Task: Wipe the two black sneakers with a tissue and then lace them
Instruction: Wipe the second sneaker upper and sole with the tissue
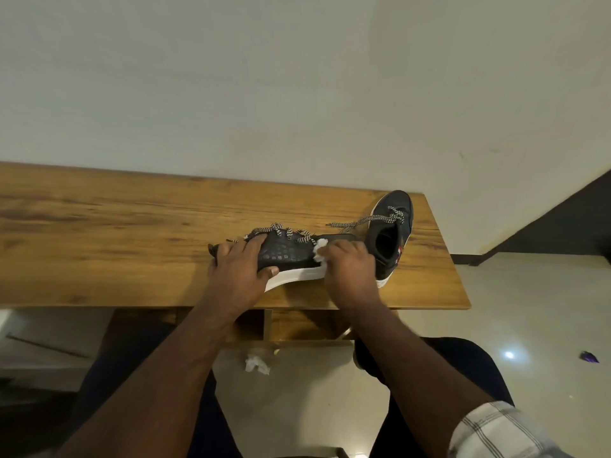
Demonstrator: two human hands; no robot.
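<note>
Near black sneaker (287,254) lying on its side on the wooden table (132,233), left hand (239,276) gripping its toe end, right hand (350,269) pinching a white tissue (319,251) against its side, second black sneaker (391,231) upright just beyond, crumpled tissue (257,364) on the floor

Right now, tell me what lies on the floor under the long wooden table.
Under the wooden table, a crumpled white tissue lies on the pale floor tiles, with a small yellowish scrap nearby. The person's arms and legs hide the rest.
</note>
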